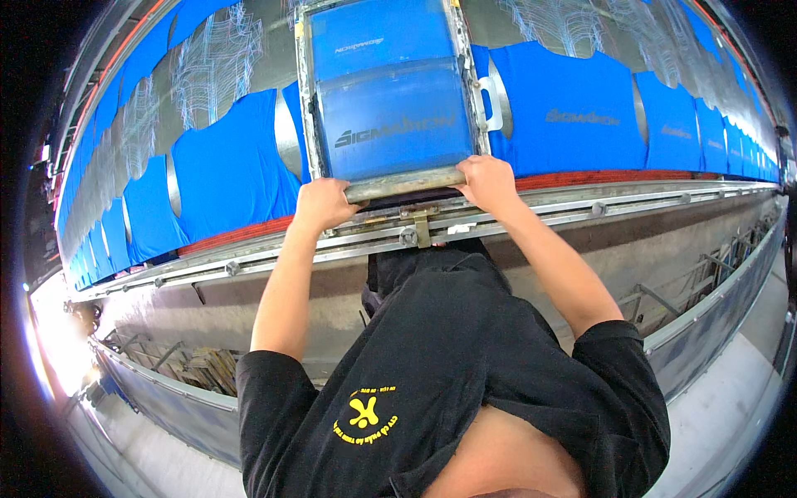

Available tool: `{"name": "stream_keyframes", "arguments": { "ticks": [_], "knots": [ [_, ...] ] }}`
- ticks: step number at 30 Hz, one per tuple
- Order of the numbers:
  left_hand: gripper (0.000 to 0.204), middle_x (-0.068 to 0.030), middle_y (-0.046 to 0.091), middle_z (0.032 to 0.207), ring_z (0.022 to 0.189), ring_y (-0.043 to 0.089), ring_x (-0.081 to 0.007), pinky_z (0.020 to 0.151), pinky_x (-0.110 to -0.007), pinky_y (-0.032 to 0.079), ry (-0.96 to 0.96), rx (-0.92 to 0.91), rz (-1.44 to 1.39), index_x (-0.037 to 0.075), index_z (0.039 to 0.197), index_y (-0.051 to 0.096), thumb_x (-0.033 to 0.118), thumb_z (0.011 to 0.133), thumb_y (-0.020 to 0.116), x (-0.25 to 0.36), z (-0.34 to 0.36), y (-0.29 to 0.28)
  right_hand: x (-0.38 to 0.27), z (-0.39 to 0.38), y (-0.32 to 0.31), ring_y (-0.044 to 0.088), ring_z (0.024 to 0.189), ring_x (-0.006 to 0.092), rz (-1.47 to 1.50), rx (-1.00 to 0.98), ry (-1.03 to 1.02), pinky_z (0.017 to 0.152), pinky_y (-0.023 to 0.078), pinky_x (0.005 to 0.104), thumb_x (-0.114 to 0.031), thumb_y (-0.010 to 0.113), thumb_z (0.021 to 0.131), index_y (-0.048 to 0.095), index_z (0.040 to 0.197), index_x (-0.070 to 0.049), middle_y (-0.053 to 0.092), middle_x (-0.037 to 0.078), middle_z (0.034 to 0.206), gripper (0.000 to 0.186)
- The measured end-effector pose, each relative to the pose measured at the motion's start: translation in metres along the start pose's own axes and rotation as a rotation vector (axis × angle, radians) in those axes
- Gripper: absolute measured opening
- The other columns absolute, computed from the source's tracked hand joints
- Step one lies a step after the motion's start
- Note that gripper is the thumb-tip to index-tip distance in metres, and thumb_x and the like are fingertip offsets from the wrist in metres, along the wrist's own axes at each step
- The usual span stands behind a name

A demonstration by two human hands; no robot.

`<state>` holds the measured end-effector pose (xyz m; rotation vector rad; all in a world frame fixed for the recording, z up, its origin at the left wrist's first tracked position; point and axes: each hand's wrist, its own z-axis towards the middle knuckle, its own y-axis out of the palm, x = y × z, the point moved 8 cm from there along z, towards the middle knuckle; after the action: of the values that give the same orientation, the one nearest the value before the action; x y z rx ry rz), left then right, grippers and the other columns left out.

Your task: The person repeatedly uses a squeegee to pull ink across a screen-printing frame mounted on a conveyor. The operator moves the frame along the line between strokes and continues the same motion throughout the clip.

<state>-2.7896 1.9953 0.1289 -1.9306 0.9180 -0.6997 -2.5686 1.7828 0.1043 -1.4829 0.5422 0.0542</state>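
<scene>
A screen printing frame point(405, 183) lies over a blue fabric panel on the long table, its translucent mesh showing blue with a dark printed design. My left hand point(325, 204) is closed round the left end of its near bar. At the bar's right end, my right hand point(488, 183) is wrapped round the corner. A white handle point(491, 104) sticks out from the frame's right side. Below the near bar, a brass-coloured metal bracket point(422, 228) sits at the table's rail.
Blue fabric panels point(573, 104) lie in rows along the table, several with dark printing. A metal rail point(573, 212) with round knobs runs along the table's near edge. Behind me, a grey-sided rack point(697, 324) holding frames borders the narrow walkway.
</scene>
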Motion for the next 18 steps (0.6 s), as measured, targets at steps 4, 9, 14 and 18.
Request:
{"name": "stream_keyframes", "arguments": {
  "ticks": [4, 9, 14, 18],
  "knots": [
    [0.055, -0.0197, 0.078, 0.089, 0.089, 0.077, -0.0410, 0.081, -0.053, 0.061, 0.052, -0.014, 0.033, 0.013, 0.103, 0.083, 0.065, 0.085, 0.076, -0.006, 0.027, -0.042, 0.008, 0.044, -0.031, 0.075, 0.082, 0.0353, -0.023, -0.044, -0.010, 0.068, 0.059, 0.0507, -0.051, 0.084, 0.083, 0.076, 0.088, -0.010, 0.074, 0.012, 0.083, 0.041],
    [0.057, -0.0215, 0.078, 0.089, 0.089, 0.076, -0.0420, 0.080, -0.053, 0.061, 0.062, 0.123, 0.025, 0.010, 0.099, 0.083, 0.066, 0.089, 0.073, -0.029, 0.098, -0.096, 0.035, 0.135, -0.059, 0.076, 0.084, 0.0377, -0.087, -0.008, 0.058, 0.072, 0.060, 0.0508, -0.051, 0.083, 0.085, 0.080, 0.093, -0.013, 0.077, 0.015, 0.086, 0.039],
    [0.062, -0.0195, 0.079, 0.098, 0.098, 0.075, -0.0406, 0.086, -0.052, 0.060, 0.032, 0.054, 0.072, 0.014, 0.115, 0.082, 0.069, 0.088, 0.072, -0.056, 0.174, -0.094, 0.068, 0.199, -0.048, 0.076, 0.085, 0.0370, -0.122, -0.006, 0.094, 0.075, 0.060, 0.0513, -0.051, 0.084, 0.083, 0.081, 0.097, -0.015, 0.078, 0.013, 0.087, 0.039],
    [0.064, -0.0184, 0.080, 0.101, 0.099, 0.077, -0.0374, 0.086, -0.049, 0.062, 0.013, 0.116, 0.018, 0.008, 0.101, 0.083, 0.069, 0.084, 0.076, -0.053, 0.173, -0.091, 0.068, 0.202, -0.030, 0.075, 0.095, 0.0348, -0.148, -0.025, 0.132, 0.079, 0.060, 0.0503, -0.049, 0.085, 0.084, 0.082, 0.100, -0.015, 0.078, 0.011, 0.094, 0.037]
  ]
}}
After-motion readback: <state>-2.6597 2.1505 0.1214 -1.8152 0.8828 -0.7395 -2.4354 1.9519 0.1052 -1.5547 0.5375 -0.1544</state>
